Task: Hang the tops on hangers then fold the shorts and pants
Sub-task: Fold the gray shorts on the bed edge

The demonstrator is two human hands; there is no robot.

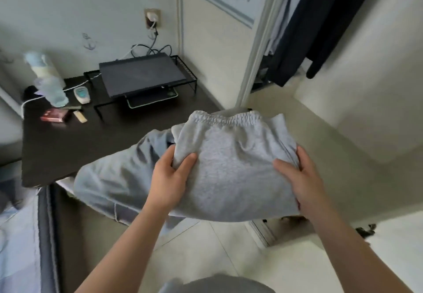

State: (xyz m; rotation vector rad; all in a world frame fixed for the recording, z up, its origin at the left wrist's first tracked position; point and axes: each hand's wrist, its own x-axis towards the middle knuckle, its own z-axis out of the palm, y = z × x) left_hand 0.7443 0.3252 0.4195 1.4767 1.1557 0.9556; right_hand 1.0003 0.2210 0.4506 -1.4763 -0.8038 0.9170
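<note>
1. One dark desk [68, 146] is seen at the left, with one closed laptop [142, 75] raised on one rack [183, 68].
2. By the left hand [170, 178], one pair of grey sweatpants [229, 166] is gripped at its left side.
3. The sweatpants are held in the air beside the desk, waistband farthest away.
4. Their right side is clamped by the right hand [302, 178].
5. Dark clothing [320, 24], its count unclear, is hung at the upper right.
</note>
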